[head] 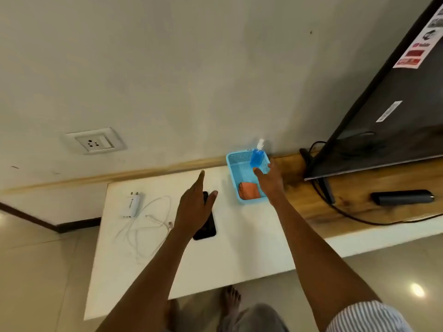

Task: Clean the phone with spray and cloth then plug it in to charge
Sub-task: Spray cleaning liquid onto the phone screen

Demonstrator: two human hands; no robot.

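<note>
A black phone (208, 230) lies flat on the white table (239, 259), mostly covered by my left hand (195, 207), which hovers over it with fingers straight. My right hand (269, 180) reaches into the blue basket (233, 164), its thumb and fingers spread just below the blue spray bottle (257, 157) with a white nozzle; I cannot tell whether it touches the bottle. An orange cloth (249, 190) lies folded at the basket's near end. A white charger adapter (131, 204) and its white cable (146, 226) lie at the table's left.
A wall socket (94, 141) sits on the wall to the left, above the table. A television (383, 104) leans at the right on a wooden shelf (359, 188), with a black remote (402, 197) and black cables. My bare feet show below the table edge.
</note>
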